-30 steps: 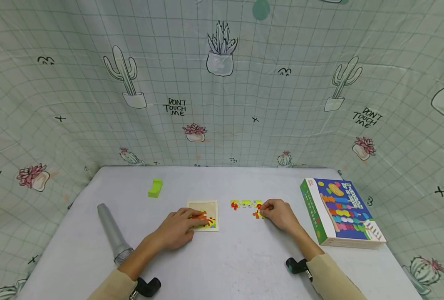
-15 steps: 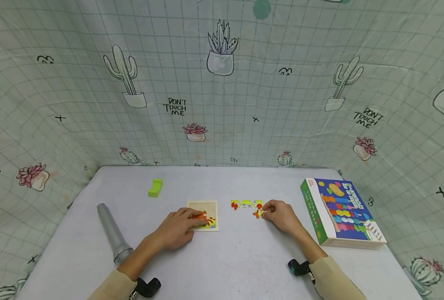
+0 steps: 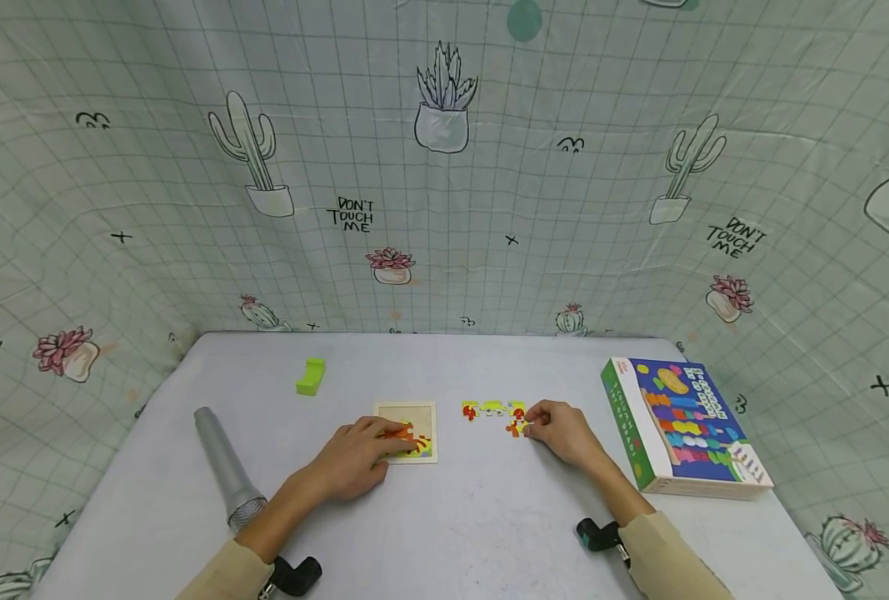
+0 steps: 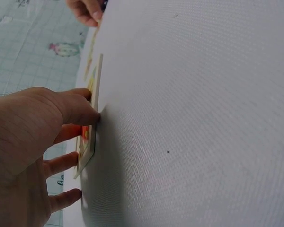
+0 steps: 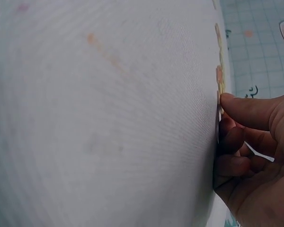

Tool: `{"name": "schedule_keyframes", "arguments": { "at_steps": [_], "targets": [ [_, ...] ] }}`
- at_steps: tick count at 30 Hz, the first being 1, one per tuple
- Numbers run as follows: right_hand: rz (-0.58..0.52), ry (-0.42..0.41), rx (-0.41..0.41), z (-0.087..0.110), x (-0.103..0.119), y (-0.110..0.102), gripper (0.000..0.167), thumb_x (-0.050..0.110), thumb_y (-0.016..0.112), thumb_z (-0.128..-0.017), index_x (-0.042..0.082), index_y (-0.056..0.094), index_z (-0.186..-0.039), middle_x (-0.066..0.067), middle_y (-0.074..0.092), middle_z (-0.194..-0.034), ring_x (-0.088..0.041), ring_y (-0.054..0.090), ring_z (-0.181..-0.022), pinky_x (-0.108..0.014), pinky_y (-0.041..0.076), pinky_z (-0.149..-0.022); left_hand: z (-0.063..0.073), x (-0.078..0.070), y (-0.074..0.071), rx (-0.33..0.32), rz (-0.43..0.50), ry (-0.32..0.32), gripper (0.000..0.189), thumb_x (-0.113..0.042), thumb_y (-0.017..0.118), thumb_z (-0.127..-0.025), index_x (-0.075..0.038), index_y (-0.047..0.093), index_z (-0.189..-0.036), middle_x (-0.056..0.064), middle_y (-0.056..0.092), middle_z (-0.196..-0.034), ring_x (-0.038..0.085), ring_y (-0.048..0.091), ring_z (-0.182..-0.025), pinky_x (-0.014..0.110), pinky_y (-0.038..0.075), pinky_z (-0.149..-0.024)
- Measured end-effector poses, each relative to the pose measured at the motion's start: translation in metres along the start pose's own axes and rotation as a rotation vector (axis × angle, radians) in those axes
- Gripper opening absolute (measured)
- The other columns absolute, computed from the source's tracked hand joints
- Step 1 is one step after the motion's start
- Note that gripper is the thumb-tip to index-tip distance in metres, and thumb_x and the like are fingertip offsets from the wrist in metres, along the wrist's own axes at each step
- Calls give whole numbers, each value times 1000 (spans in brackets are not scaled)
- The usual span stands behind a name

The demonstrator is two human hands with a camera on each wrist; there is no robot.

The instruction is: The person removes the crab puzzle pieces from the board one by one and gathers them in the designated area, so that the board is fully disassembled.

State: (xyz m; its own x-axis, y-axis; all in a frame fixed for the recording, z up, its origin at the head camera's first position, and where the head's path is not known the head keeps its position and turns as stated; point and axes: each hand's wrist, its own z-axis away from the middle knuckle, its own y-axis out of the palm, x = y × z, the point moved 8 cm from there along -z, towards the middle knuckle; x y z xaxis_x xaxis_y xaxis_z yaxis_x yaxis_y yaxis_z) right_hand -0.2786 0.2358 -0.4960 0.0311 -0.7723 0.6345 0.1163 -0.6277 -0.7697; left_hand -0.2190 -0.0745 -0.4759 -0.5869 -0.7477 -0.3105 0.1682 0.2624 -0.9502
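The right hand point(image 3: 561, 427) seems to pinch a puzzle piece point(image 3: 516, 428); the left hand point(image 3: 354, 457), fingers spread, presses the puzzle board point(image 3: 406, 409) beside it. I'd lift straight up, sparing the row of pieces point(image 3: 493, 409) just beyond. The left fingers cover board space. Farther out: green block point(image 3: 311, 377), grey tube point(image 3: 222, 462), game box point(image 3: 687, 421), none blocking the gap between the hands.

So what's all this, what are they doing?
Someone has a puzzle partly set in a tray. Their left hand rests on it, hiding a bit, and part of the tray is bare. Their right hand touches a loose piece to the right of the tray; I can't tell whether it's in a firm grip. Other loose pieces lie beside that one.
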Motion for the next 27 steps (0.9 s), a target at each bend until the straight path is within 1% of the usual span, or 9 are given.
{"name": "schedule_keyframes", "arguments": {
  "at_steps": [8,17,23,27],
  "targets": [
    [-3,-12,0,0,0,0,13,14,74,-90,6,71,-101,1,61,-76,-14,53,-68,-31,43,-63,0,2,1,5,-1,-6,44,-10,61,-95,-26,64,-137,5,52,-145,33,44,-136,61,41,-98],
    [-10,2,7,1,0,0,13,13,72,-91,6,71,-101,0,61,-77,-15,52,-69,-31,43,-63,0,0,-1,2,-6,11,44,-9,61,-94,-23,65,-136,9,53,-145,35,45,-135,63,42,-96],
    [-7,-5,4,1,-1,0,13,14,72,-91,7,71,-101,1,61,-76,-14,53,-69,-31,43,-64,0,2,-1,15,-34,12,45,-10,61,-95,-25,64,-137,8,53,-145,34,49,-132,60,44,-95],
    [-8,-7,2,1,-2,0,13,15,72,-92,7,71,-101,1,61,-77,-14,53,-69,-31,43,-64,1,1,-2,14,-22,19,45,-10,62,-94,-22,64,-137,7,54,-146,36,49,-133,61,44,-96]
  ]
}}
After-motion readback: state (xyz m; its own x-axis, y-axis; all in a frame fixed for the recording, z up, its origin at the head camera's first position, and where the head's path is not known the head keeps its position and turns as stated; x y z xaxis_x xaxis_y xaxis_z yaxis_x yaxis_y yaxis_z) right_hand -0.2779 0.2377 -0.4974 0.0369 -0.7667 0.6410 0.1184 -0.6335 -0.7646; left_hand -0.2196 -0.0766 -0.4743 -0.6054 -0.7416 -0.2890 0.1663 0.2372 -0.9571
